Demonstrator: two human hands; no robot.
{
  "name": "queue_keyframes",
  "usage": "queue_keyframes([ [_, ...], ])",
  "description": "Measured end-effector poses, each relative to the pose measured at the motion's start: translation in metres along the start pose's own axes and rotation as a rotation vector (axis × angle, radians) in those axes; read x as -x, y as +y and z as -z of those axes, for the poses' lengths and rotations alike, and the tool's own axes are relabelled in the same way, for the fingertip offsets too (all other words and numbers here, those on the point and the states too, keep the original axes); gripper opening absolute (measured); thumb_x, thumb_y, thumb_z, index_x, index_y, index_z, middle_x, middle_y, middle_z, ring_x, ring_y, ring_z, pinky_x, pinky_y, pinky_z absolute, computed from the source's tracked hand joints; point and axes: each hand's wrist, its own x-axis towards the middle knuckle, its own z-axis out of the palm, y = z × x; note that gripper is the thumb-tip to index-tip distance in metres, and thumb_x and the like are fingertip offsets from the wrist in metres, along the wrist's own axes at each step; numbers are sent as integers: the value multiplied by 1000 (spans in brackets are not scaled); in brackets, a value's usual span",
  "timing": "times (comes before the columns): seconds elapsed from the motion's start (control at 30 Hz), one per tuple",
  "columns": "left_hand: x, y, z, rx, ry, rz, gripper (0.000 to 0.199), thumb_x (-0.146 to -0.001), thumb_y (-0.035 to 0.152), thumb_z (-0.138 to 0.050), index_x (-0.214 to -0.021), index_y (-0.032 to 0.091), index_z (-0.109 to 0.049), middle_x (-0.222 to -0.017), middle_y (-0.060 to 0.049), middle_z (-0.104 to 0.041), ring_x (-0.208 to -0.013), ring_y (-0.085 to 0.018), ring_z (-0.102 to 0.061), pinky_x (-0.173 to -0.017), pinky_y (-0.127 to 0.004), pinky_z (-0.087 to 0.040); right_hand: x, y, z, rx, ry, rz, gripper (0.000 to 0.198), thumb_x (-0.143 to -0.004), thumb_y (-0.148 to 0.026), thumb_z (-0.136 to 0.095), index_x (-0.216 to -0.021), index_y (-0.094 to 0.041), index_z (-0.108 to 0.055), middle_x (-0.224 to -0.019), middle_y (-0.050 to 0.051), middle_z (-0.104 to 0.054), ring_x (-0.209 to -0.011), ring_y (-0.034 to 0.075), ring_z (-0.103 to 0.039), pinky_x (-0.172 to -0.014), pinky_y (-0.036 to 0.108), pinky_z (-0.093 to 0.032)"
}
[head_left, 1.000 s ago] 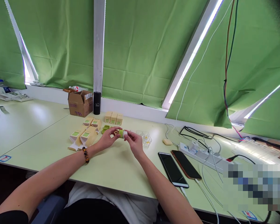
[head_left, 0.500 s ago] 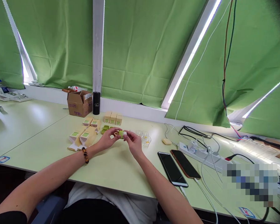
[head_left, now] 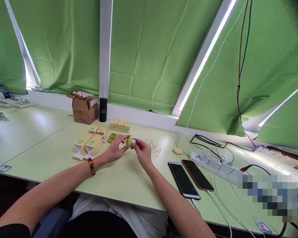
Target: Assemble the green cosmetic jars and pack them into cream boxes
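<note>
Above the table, my left hand (head_left: 118,148) is closed round a small green container (head_left: 129,142) with a white end. The fingertips of my right hand (head_left: 142,150) pinch that white end. Whether the white part is a cap I cannot tell. Just beyond my left hand lie green trays (head_left: 112,137), partly hidden by it. To the right of my right hand are clear plastic cups (head_left: 154,146), some with something yellow inside. Opened tan cartons (head_left: 93,145) with green labels lie left of my left hand.
Upright tan cartons (head_left: 120,126) stand behind my hands, near a brown cardboard box (head_left: 84,110) and a black tumbler (head_left: 103,110). On the right lie two phones (head_left: 183,180), a pale yellow block (head_left: 177,151), a white power strip (head_left: 215,167) and loose cables.
The green container has turned slightly between my fingers, and my left fingers have shifted on it. My right hand stays at its white end. The other things on the table near me have not moved.
</note>
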Motion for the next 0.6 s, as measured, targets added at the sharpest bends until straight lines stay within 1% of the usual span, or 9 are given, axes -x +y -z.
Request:
queue_keyframes([
  [0.07, 0, -1, 0, 29, -5, 25, 48, -95, 33, -64, -142, 25, -56, -133, -12, -63, -117, -25, -59, -100, -44, -51, 0, 1, 0, -7, 3, 5, 42, -73, -49, -84, -103, -21, -77, -93, 6, -79, -78, 21, -71, -78, 41, -62],
  [0.13, 0, -1, 0, 46, -12, 36, 44, -96, 33, -62, -139, 25, -58, -132, -12, -64, -112, -24, -61, -97, -42, -53, 1, 1, 0, -5, 4, 10, 41, -74, -49, -84, -103, -21, -77, -95, 7, -79, -80, 21, -72, -79, 42, -63],
  [0.27, 0, -4, 0, 52, -7, 48, 40, -94, 33, -65, -133, 24, -61, -126, -11, -66, -108, -23, -63, -97, -41, -53, 1, 2, 0, 1, 17, 23, 40, -75, -48, -83, -103, -21, -77, -96, 7, -79, -83, 23, -73, -81, 43, -63],
  [0.4, 0, -4, -2, 71, -9, 46, 40, -93, 32, -66, -132, 23, -62, -127, -12, -66, -110, -24, -64, -97, -42, -54, 1, 3, 0, 16, 22, 20, 37, -76, -47, -81, -103, -22, -78, -94, 6, -79, -83, 23, -73, -83, 43, -63],
  [0.6, 3, 4, -4, 24, -17, -36, 51, -91, 26, -69, -140, 24, -55, -135, -14, -62, -120, -27, -60, -97, -42, -54, 2, 1, -1, 4, 29, -8, 35, -74, -45, -83, -100, -22, -78, -89, 5, -79, -79, 23, -73, -81, 41, -61],
])
